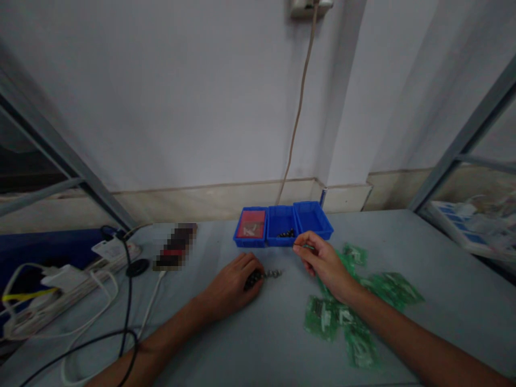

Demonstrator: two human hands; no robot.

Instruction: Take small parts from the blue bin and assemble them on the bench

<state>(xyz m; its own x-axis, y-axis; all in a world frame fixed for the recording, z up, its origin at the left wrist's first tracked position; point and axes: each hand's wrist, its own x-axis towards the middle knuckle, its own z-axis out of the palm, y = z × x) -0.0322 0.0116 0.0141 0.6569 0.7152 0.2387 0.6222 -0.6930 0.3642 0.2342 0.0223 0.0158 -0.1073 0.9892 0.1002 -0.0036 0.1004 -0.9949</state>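
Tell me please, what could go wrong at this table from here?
The small metal parts beside the left hand lie loose, so a bump could scatter them. The black cable by the left forearm might catch on it. The green packets near the right forearm could shift if it brushes them.

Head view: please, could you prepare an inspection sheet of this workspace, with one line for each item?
Surface: grey tabletop, no damage visible.
Work items: small metallic parts in a loose group; three blue trays, the middle one holding dark pieces; green packets at right.
Clutter: pixelated object at left, unidentifiable.
Hands: left hand curled beside the parts; right hand near the trays, anything held too small to tell.
Cables: black cable and white cable at left; beige cable on the wall.
Surroundings: that wall; metal frames at both sides.
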